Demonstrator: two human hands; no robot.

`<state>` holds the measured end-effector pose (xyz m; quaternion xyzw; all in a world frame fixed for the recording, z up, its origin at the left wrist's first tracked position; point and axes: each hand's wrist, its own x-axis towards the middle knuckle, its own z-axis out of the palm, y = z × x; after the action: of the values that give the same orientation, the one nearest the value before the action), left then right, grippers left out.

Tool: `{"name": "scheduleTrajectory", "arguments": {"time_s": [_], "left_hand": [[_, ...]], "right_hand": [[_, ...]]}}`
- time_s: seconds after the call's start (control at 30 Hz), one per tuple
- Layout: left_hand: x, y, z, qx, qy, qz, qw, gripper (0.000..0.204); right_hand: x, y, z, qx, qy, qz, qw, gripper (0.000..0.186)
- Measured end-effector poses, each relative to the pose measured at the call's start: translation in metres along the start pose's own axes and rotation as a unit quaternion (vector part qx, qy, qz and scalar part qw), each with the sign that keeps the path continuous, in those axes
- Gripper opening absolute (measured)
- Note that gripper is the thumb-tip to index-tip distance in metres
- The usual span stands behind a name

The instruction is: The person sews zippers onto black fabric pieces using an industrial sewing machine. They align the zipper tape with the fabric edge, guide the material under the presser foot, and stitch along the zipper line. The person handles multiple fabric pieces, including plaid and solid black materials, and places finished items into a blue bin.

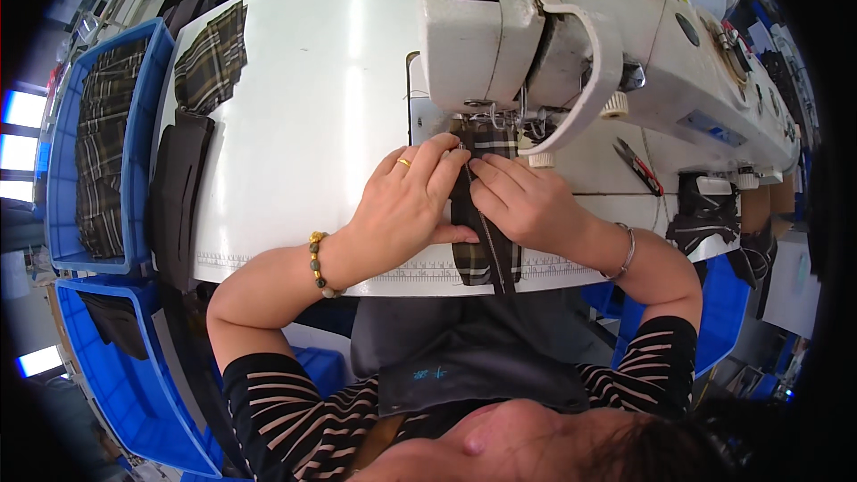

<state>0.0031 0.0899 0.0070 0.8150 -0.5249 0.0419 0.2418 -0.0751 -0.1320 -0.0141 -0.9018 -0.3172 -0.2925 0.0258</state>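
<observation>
A dark zipper (486, 230) lies lengthwise over a plaid fabric piece (469, 259) at the sewing machine (486, 27). The fabric's far end runs under the presser foot and needle area. My left hand (406, 192) pinches the zipper near the needle, its thumb lower down by the fabric's left edge. From the right, my right hand (527, 201) presses bent fingertips on the zipper, close to the left fingers. Both hands cover part of the zipper and fabric, and the zipper's tail hangs past the table edge.
A blue bin (138, 161) of plaid pieces stands at the left, with another blue bin (134, 375) below it. Plaid pieces (214, 58) and dark folded fabric (181, 192) lie on the table's left side. Red-and-black thread snips (638, 167) rest right of the machine.
</observation>
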Motion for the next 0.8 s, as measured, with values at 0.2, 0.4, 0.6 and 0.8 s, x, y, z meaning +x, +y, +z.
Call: {"name": "scheduleTrajectory", "arguments": {"time_s": [0.2, 0.4, 0.6, 0.8], "left_hand": [[-0.001, 0.001, -0.001, 0.045, -0.012, 0.028, 0.999, 0.078], [-0.003, 0.001, -0.003, 0.064, -0.035, 0.024, 0.997, 0.080], [-0.004, -0.001, -0.002, 0.090, -0.045, 0.032, 0.994, 0.086], [-0.006, 0.001, -0.003, 0.109, -0.060, 0.016, 0.992, 0.095]], "right_hand": [[0.003, -0.003, 0.001, 0.020, 0.003, 0.014, 1.000, 0.019], [0.005, 0.001, -0.007, 0.086, -0.005, -0.026, 0.996, 0.022], [-0.001, 0.003, -0.005, 0.103, -0.027, 0.045, 0.993, 0.043], [-0.006, -0.001, -0.011, 0.095, -0.122, 0.131, 0.979, 0.088]]}}
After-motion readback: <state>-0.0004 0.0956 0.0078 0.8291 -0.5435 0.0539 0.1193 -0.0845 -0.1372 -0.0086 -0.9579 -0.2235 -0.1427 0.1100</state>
